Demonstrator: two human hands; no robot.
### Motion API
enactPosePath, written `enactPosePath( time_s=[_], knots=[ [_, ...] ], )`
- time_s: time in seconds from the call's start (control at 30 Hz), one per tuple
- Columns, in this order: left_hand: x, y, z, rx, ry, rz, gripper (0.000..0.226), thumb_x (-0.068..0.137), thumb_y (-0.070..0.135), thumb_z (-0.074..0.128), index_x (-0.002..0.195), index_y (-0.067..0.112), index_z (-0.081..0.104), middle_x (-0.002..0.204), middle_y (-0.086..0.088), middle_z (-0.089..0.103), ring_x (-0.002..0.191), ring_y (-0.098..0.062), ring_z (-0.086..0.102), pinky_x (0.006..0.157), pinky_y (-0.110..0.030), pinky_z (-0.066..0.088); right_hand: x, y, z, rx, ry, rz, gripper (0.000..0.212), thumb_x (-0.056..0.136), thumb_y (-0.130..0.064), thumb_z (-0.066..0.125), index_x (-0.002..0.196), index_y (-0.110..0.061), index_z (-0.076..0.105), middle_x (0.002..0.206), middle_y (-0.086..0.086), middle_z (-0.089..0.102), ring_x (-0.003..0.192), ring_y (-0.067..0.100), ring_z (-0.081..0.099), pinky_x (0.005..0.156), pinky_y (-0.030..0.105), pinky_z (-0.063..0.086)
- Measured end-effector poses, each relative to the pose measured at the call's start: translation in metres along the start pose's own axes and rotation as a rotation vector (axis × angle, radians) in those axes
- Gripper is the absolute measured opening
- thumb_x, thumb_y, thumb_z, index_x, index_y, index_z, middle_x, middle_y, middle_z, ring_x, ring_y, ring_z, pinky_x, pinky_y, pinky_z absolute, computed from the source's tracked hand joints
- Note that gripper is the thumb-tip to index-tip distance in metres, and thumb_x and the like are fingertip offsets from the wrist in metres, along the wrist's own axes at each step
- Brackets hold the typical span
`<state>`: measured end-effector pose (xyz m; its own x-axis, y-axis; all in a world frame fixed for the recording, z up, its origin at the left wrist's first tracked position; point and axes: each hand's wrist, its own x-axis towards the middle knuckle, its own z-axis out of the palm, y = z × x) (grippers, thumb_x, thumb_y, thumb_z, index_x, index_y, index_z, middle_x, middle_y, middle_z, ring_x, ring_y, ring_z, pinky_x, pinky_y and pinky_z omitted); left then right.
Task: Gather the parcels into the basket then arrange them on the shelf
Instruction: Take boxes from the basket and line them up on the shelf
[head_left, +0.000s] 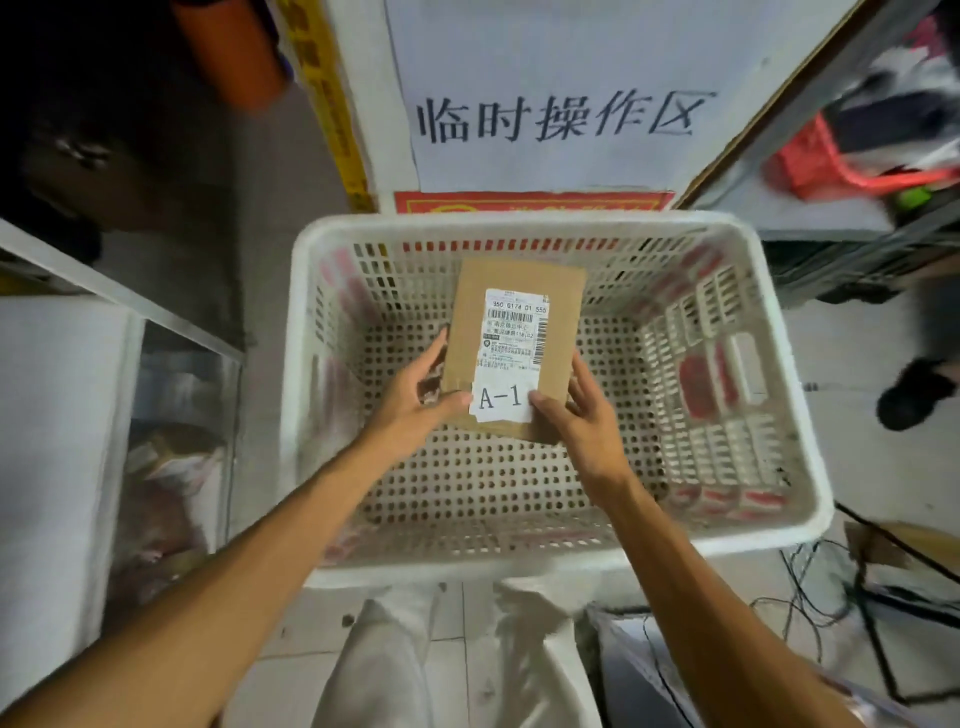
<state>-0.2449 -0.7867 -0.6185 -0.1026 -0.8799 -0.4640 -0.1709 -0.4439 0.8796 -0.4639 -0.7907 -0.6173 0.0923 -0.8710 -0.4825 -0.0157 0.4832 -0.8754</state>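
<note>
Holding a flat brown cardboard parcel (470, 322) in both hands, inside the walls of a white perforated basket (519, 221), around its middle and toward the far side. Cannot tell whether touching the basket bottom or raised off it.

Pinching the parcel's near left corner with the left hand (415, 395): thumb on top, tip at the left end of a white "A-1" sticker (500, 397), fingers curled along the left edge and underneath. Pinching the near right edge with the right hand (582, 410) in the same way: thumb on top against the sticker's right end, fingers wrapped round the side.

On the parcel's face, just beyond the sticker, a printed shipping label (514, 332) with barcodes.

Just near of the basket's near rim, pale trouser legs (384, 649). Beyond the far rim, a white sign (561, 114) with large black characters. Far right, a red crate (810, 166), blurred. Right of the basket, a dark shoe (909, 395). Near right, black cables (810, 597) on the tiled floor.
</note>
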Motion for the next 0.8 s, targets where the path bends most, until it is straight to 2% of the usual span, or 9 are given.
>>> enactPosePath(
  time_s=[0.07,0.17,0.23,0.37,0.47,0.57,0.67,0.73,0.8],
  knots=[
    [-0.011,0.029,-0.004,0.016,-0.002,0.07,0.091,0.079,0.02,0.076,0.152,0.03,0.022,0.151,0.006,0.037,0.134,-0.01,0.042,0.11,-0.044,0.038,-0.017,-0.022,0.001,-0.004,0.018,-0.056,0.077,0.09,-0.002,0.065,0.154,-0.023,0.029,0.141,0.001,0.057,0.121,0.018,0.061,0.099,0.044,0.053],
    [-0.029,0.066,-0.011,0.081,-0.007,0.17,0.097,0.072,0.042,0.078,0.15,0.037,0.022,0.151,0.011,0.037,0.135,-0.01,0.041,0.112,-0.048,0.035,-0.04,-0.058,0.001,-0.033,0.01,-0.135,0.084,0.086,-0.012,0.073,0.155,-0.028,0.027,0.145,-0.003,0.054,0.125,0.018,0.058,0.101,0.05,0.05],
    [-0.043,0.087,-0.015,0.094,0.0,0.218,0.098,0.069,0.047,0.079,0.149,0.04,0.022,0.149,0.016,0.039,0.132,-0.005,0.044,0.111,-0.047,0.037,-0.054,-0.082,0.002,-0.044,0.024,-0.195,0.087,0.083,-0.017,0.076,0.154,-0.031,0.028,0.145,-0.005,0.053,0.125,0.016,0.058,0.102,0.048,0.05],
    [-0.075,0.13,-0.018,0.104,0.08,0.327,0.095,0.071,0.039,0.076,0.151,0.033,0.023,0.145,0.015,0.043,0.126,0.002,0.048,0.109,-0.035,0.04,-0.077,-0.125,0.002,-0.079,-0.018,-0.318,0.086,0.081,-0.027,0.078,0.152,-0.036,0.031,0.142,-0.01,0.056,0.126,0.013,0.057,0.106,0.048,0.047],
    [-0.102,0.157,-0.025,0.111,0.14,0.41,0.098,0.07,0.035,0.077,0.151,0.027,0.023,0.145,0.011,0.045,0.123,0.0,0.052,0.105,-0.028,0.043,-0.091,-0.154,0.005,-0.062,-0.072,-0.398,0.079,0.084,-0.017,0.076,0.146,-0.043,0.035,0.14,-0.011,0.057,0.124,0.009,0.058,0.107,0.044,0.046],
    [-0.131,0.179,-0.035,0.119,0.208,0.479,0.102,0.068,0.035,0.083,0.151,0.027,0.025,0.14,0.02,0.047,0.117,0.008,0.053,0.098,-0.017,0.043,-0.107,-0.181,0.017,-0.039,-0.154,-0.477,0.075,0.086,-0.01,0.073,0.139,-0.049,0.036,0.138,-0.013,0.057,0.123,0.007,0.058,0.105,0.039,0.047],
    [-0.161,0.201,-0.049,0.126,0.302,0.545,0.093,0.071,0.023,0.08,0.147,0.031,0.027,0.123,0.038,0.053,0.118,0.009,0.052,0.097,-0.017,0.042,-0.118,-0.208,0.034,-0.035,-0.22,-0.551,0.078,0.087,-0.01,0.072,0.147,-0.041,0.033,0.144,-0.01,0.052,0.123,0.009,0.058,0.104,0.041,0.049],
    [-0.182,0.216,-0.062,0.149,0.37,0.565,0.086,0.078,0.009,0.076,0.144,0.035,0.027,0.118,0.039,0.055,0.119,0.008,0.051,0.1,-0.02,0.042,-0.126,-0.228,0.048,-0.056,-0.281,-0.609,0.079,0.088,-0.01,0.071,0.149,-0.039,0.032,0.145,-0.01,0.051,0.123,0.008,0.058,0.101,0.04,0.051],
    [-0.207,0.229,-0.078,0.193,0.453,0.594,0.086,0.08,0.006,0.073,0.145,0.035,0.025,0.117,0.041,0.055,0.12,0.009,0.05,0.105,-0.026,0.039,-0.136,-0.248,0.066,-0.095,-0.33,-0.692,0.078,0.089,-0.013,0.071,0.15,-0.041,0.033,0.143,-0.012,0.054,0.125,0.01,0.057,0.102,0.043,0.05]
  ],
)
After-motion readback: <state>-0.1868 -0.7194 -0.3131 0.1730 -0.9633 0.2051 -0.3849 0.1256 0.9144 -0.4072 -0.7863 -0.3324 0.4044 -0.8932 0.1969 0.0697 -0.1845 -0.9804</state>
